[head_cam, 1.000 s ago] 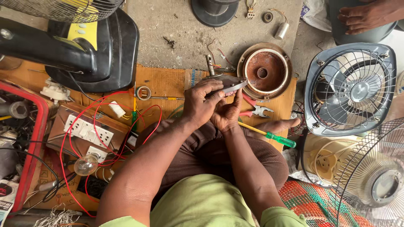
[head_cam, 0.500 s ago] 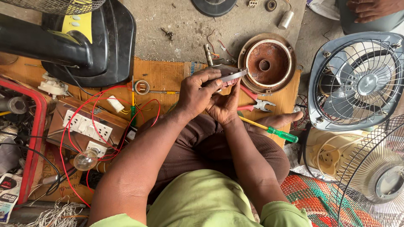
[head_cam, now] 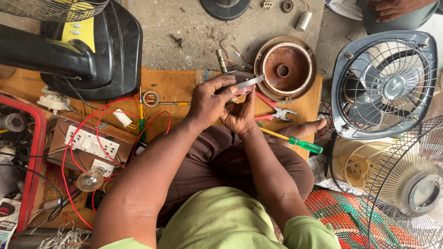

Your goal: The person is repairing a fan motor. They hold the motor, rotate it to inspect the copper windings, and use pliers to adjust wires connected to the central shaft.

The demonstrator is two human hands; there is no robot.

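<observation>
— What are the hands doing?
— The left hand [head_cam: 210, 102] and right hand [head_cam: 240, 115] together grip a small metal part [head_cam: 243, 83], raised over the cardboard sheet [head_cam: 170, 85].
— Anything close?
— Red pliers [head_cam: 272, 109] just right, rusty round housing [head_cam: 285, 69] beyond.

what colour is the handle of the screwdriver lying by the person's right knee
Translucent green handle, yellow shaft, on the screwdriver; the head view shows it clearly.

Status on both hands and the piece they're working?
Left hand and right hand both closed on small flat grey metal part, raised over cardboard mat. Red-handled pliers and green-handled screwdriver lie just beside, untouched.
</observation>
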